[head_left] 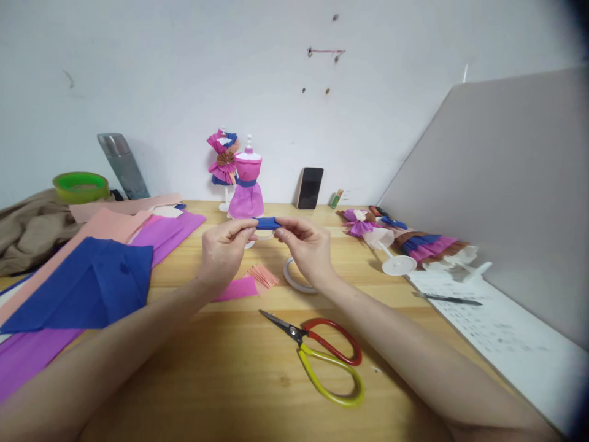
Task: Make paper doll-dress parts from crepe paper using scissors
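Between my two hands a small strip of blue crepe paper [266, 223] is held level above the table. My left hand [225, 248] pinches its left end, and my right hand [307, 245] pinches the right end. Just behind the strip stands a mini dress form [247, 184] in a pink and purple paper dress with a blue waistband. Below the hands lie a pink paper piece [237, 289], a fringed peach paper piece [262, 276] and a roll of white tape [294, 279], partly hidden by my right hand. Scissors [301, 334] with red and yellow handles lie nearer me.
Blue paper [92, 282] and other coloured sheets cover the left side, near a green tape roll [80, 187] and a flask [122, 166]. A phone [310, 188] leans on the wall. Right are dressed forms [399, 265], a pen [453, 299] and a written sheet [497, 331].
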Demonstrator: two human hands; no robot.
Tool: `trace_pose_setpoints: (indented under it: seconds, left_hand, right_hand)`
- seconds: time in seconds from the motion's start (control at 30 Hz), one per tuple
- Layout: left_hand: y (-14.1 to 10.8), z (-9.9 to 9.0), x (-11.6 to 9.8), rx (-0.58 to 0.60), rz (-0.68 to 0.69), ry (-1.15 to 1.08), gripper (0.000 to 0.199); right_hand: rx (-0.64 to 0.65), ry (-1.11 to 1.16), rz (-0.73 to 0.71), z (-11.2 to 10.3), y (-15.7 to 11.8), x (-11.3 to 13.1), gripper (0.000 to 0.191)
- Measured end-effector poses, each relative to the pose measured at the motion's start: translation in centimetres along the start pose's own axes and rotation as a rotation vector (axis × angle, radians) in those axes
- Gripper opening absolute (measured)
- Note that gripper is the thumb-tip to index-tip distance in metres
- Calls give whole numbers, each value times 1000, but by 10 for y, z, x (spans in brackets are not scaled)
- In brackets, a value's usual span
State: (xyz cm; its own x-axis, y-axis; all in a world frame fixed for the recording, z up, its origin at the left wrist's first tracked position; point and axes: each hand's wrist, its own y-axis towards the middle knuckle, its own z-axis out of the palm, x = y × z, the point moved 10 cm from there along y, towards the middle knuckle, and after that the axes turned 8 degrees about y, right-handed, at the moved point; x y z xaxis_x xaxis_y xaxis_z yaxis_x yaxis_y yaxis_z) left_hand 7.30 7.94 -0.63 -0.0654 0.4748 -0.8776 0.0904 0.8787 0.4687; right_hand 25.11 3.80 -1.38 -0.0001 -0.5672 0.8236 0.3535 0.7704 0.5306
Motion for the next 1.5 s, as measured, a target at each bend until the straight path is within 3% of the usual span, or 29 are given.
trace_pose_setpoints:
  seconds: [0.23,0.47,0.67,1.13,1.5]
  left_hand:
    - [7,-6,-1,-31,-17,-17,12]
    - [6,-2,-1,-3,-11,-36,12]
    - [0,4,-5,44,-13,-50,11]
    - [2,5,1,49,-41,-60,13]
    - [1,8,-14,104,196,120,16]
  right_hand:
    - [-45,-21,18,-9,4,-1,15]
    - [134,-69,-15,12,-5,13,32]
    - [99,3,16,12,-5,5,18]
    - [88,5,33,7,-1,1,9]
    - [86,1,-24,6,1,3,6]
